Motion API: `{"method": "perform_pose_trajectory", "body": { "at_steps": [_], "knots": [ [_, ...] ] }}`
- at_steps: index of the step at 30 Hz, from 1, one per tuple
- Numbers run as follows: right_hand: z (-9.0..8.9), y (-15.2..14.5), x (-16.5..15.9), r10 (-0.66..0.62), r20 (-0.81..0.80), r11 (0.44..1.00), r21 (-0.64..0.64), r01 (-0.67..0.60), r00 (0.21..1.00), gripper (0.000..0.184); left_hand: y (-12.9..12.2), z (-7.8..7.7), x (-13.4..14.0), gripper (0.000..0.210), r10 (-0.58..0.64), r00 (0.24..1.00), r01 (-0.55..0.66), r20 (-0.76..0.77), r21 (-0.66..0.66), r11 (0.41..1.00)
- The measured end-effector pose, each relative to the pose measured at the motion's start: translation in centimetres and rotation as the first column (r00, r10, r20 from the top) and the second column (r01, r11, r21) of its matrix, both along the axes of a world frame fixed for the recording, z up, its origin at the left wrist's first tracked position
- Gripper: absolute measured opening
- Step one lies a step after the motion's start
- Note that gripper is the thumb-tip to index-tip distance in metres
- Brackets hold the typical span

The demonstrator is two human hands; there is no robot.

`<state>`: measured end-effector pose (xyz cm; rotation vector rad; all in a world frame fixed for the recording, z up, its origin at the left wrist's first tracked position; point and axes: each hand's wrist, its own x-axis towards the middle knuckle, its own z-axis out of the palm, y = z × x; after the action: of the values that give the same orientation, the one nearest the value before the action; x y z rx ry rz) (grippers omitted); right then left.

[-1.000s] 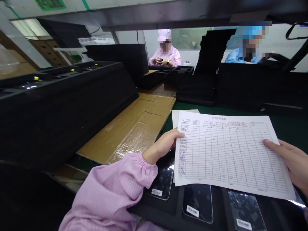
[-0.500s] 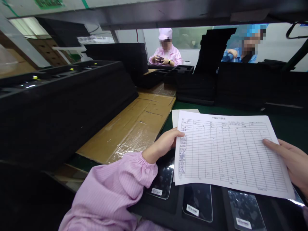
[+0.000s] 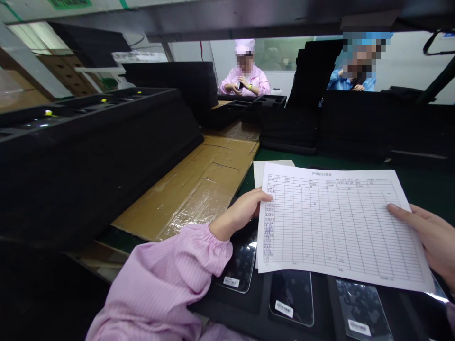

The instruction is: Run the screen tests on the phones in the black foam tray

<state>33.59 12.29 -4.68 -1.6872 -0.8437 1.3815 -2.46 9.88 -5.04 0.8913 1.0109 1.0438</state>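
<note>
A printed form with a ruled table and handwriting down its left column is held up between my two hands. My left hand grips its left edge, thumb on top. My right hand pinches the right edge, thumb on the face and the other fingers behind, partly hidden. Beneath the paper lie dark glass phone screens with barcode labels: a left screen, a middle screen and a right screen. They rest in a black foam tray. Another pale sheet shows behind the form.
A long black foam stack stands at the left, beside a tape-covered cardboard sheet. More black foam trays are piled at the back. A shelf edge crosses overhead. Two co-workers, one in pink and one in blue, are beyond.
My hands and the form stay almost still. In the background, the co-worker in pink has shifted their hands around a small dark object, and the one in blue has moved their arms.
</note>
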Motion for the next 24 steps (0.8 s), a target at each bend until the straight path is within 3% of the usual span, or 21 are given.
{"method": "perform_pose_trajectory", "body": {
  "at_steps": [8,24],
  "knots": [
    [-0.37,0.13,0.48,0.027,-0.009,1.0,0.007,-0.027,1.0,0.045,0.01,-0.09,-0.14,0.032,0.013,1.0,-0.012,-0.025,0.001,1.0],
    [-0.2,-0.11,0.18,0.023,-0.009,1.0,0.01,-0.023,1.0,0.04,-0.13,0.32,-0.04,0.028,0.004,1.0,-0.004,-0.008,-0.01,1.0]
  ]
}}
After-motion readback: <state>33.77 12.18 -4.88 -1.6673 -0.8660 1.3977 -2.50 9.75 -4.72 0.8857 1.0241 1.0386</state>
